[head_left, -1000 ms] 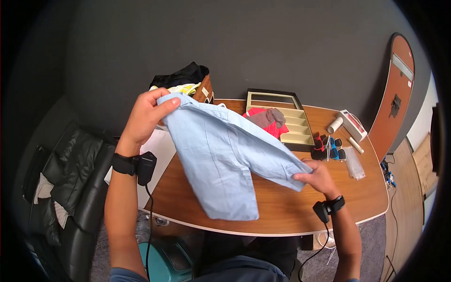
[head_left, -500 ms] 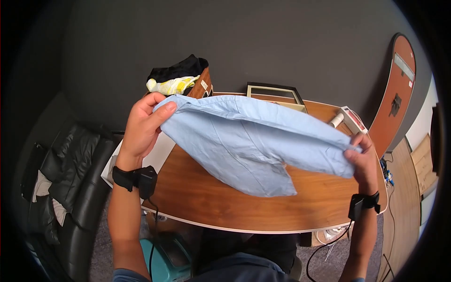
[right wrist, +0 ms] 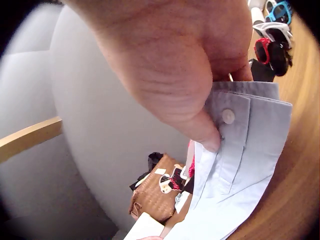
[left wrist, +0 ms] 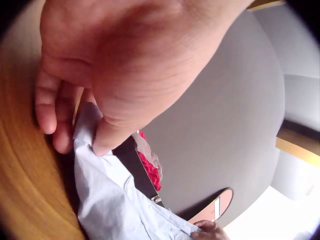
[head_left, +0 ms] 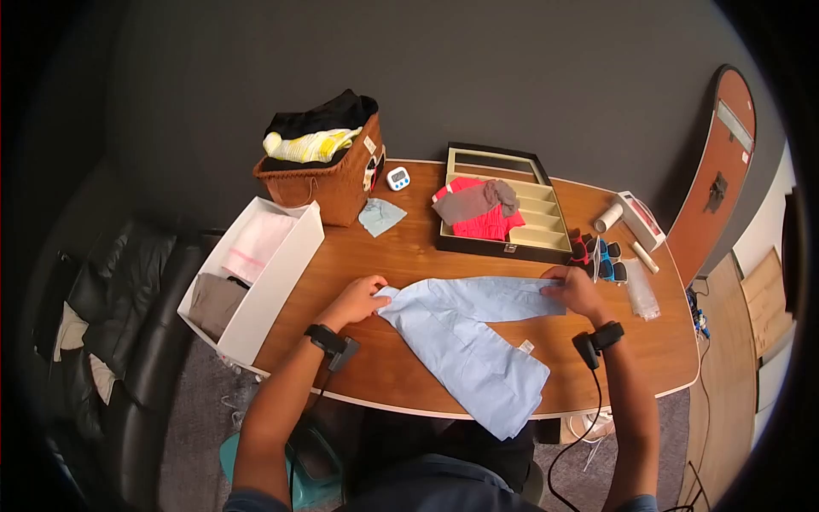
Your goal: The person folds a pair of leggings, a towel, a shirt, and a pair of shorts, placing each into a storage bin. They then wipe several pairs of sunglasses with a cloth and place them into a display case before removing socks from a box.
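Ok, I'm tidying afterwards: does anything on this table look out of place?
Yes: red cloth and grey cloth lie bunched over the open display case, whose compartments look suited to the sunglasses outside it. The light-blue garment also overhangs the table's front edge.

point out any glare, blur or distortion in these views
Head view: rounded black corners, blue garment reasonably sharp; left wrist view: lower right washed out to white, dark corners; right wrist view: dark corners again, the garment bleaching nearly white towards the bottom.
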Tool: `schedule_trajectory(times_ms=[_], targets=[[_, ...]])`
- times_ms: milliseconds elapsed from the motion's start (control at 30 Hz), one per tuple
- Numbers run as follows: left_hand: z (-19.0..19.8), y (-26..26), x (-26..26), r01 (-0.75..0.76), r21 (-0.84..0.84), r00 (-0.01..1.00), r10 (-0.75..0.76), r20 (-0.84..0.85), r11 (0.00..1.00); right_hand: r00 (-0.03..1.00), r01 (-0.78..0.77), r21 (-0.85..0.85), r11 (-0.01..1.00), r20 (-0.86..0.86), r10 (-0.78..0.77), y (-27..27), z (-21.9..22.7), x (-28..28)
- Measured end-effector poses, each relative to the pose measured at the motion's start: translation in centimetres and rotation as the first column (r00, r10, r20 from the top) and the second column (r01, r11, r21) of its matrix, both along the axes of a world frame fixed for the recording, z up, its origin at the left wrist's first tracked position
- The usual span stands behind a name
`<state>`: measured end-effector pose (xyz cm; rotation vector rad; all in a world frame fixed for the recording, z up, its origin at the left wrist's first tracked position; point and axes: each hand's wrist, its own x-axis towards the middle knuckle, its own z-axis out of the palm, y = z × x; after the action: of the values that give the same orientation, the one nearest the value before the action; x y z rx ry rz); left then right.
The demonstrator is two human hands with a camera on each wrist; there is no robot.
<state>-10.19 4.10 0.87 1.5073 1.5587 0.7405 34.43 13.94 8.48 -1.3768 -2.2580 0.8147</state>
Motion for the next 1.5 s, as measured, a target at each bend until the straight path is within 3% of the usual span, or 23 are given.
schedule_trajectory(times_ms=[33,167,233,300,333,400,467,600,667,700,733,800,833,867,900,1033,1133,1200,1267,1300,1400,1467,1500], targets=[[0.4,0.3,-0.3,0.059,0.017,0.998,-0.059,-0.010,0.998,1.000,-0.012,-0.004,1.000,-0.008,0.012,-0.5,0.8,0.0],[0.5,1.0,-0.8,0.024,-0.052,0.999,-0.022,0.045,0.998,0.999,-0.017,0.013,1.000,-0.045,0.017,-4.4,5.7,-1.2],[0.1,1.2,-0.9,0.026,-0.064,0.999,-0.023,0.048,0.998,0.941,-0.339,0.152,0.929,0.040,0.337,-7.1,6.4,-1.9],[-0.1,1.3,-1.0,0.021,-0.071,0.998,-0.017,0.054,0.997,0.832,-0.555,0.094,0.827,0.048,0.553,-10.8,5.5,-3.4],[-0.2,1.2,-1.0,0.020,-0.079,0.998,-0.016,0.057,0.997,0.798,-0.599,0.021,0.801,0.106,0.593,-12.8,4.7,-4.2],[-0.1,1.2,-1.0,0.013,-0.065,0.995,-0.007,0.103,0.998,0.672,-0.720,0.058,0.691,0.305,0.675,-15.1,-0.3,-4.5],[-0.3,1.1,-1.2,0.022,-0.055,0.994,-0.016,0.105,0.998,0.574,-0.752,-0.031,0.658,0.460,0.678,-15.7,-2.6,-5.4],[-0.1,0.8,-1.1,-0.001,-0.027,0.995,0.004,0.100,1.000,0.585,-0.714,-0.125,0.689,0.433,0.685,-15.8,-1.2,-5.7],[0.2,1.0,-0.9,-0.008,-0.007,0.991,0.008,0.130,1.000,0.686,-0.670,-0.204,0.714,0.198,0.700,-14.8,0.0,-5.9],[0.3,1.2,-0.8,-0.019,0.014,0.986,0.016,0.163,1.000,0.765,-0.595,-0.250,0.764,0.117,0.634,-14.3,0.1,-6.5],[0.6,1.3,-0.6,-0.018,0.013,0.986,0.015,0.163,1.000,0.765,-0.593,-0.252,0.764,0.117,0.633,-13.6,-0.4,-7.2],[1.7,1.6,-0.1,-0.014,0.040,0.984,0.007,0.176,0.999,0.862,-0.503,-0.396,0.768,-0.298,0.410,-11.8,-2.7,-8.9],[2.2,1.7,0.1,-0.003,0.069,0.983,-0.010,0.181,0.998,0.861,-0.503,-0.393,0.770,-0.302,0.409,-10.8,-4.1,-9.8],[2.5,1.9,0.2,-0.001,0.070,0.984,-0.011,0.176,0.998,0.873,-0.457,-0.592,0.664,-0.443,0.205,-9.7,-5.7,-10.7],[2.8,2.0,0.4,-0.015,0.137,0.986,-0.008,0.168,0.990,0.857,-0.434,-0.751,0.497,-0.515,-0.029,-9.0,-6.4,-11.3],[4.5,1.8,1.4,-0.038,0.363,0.993,-0.006,0.120,0.931,0.809,-0.484,-0.714,0.505,-0.585,-0.052,-8.4,-5.0,-11.7],[7.4,0.2,3.4,-0.081,0.421,0.996,0.058,0.068,0.904,0.836,-0.485,-0.757,0.437,-0.548,-0.021,-8.9,-3.4,-10.5],[9.9,-1.2,6.0,-0.068,0.476,0.998,0.052,0.047,0.877,0.873,-0.426,-0.778,0.462,-0.488,-0.018,-9.0,-5.0,-10.0],[12.2,-2.8,9.1,0.135,0.516,0.990,-0.092,-0.108,0.846,0.839,-0.433,-0.790,0.433,-0.529,-0.127,-8.9,-6.0,-9.7],[12.1,-3.4,10.7,0.205,0.564,0.979,-0.167,-0.118,0.800,0.826,-0.428,-0.770,0.474,-0.545,-0.140,-9.2,-5.8,-9.6],[11.7,-6.3,14.7,0.415,0.601,0.907,-0.360,-0.217,0.683,0.756,-0.470,-0.755,0.457,-0.612,-0.233,-10.0,-4.1,-7.2],[9.7,-7.5,16.5,0.563,0.624,0.826,-0.408,-0.390,0.543,0.739,-0.421,-0.778,0.466,-0.592,-0.321,-9.8,-3.8,-5.1],[9.0,-8.4,17.4,0.596,0.600,0.803,-0.410,-0.433,0.533,0.676,-0.475,-0.786,0.395,-0.614,-0.408,-9.5,-4.4,-3.3]])
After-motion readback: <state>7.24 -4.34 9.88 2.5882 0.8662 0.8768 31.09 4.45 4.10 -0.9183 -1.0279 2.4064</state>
